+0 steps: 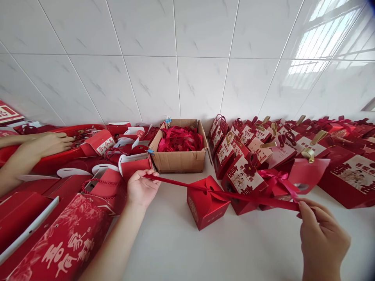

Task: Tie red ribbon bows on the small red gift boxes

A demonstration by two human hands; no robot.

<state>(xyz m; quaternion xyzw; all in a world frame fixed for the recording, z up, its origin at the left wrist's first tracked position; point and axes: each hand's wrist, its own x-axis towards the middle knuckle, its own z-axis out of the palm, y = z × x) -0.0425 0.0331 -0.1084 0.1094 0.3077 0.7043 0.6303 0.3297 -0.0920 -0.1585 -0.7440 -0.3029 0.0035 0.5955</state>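
Observation:
A small red gift box (205,207) stands on the white table, its top flaps folded together. A red ribbon (175,180) runs through the top of the box and is stretched out to both sides. At its left end, my left hand (143,189) pinches the ribbon between thumb and fingers. On the other side my right hand (322,234) grips the right end. Just behind the box sits an open cardboard box (178,162) full of loose red ribbons (181,139).
Rows of red gift boxes (244,175) with handles fill the right side. On the left lie several open red boxes (67,238) around a red tub (52,156), where another person's hands (43,146) reach in. A tiled wall (202,86) stands behind.

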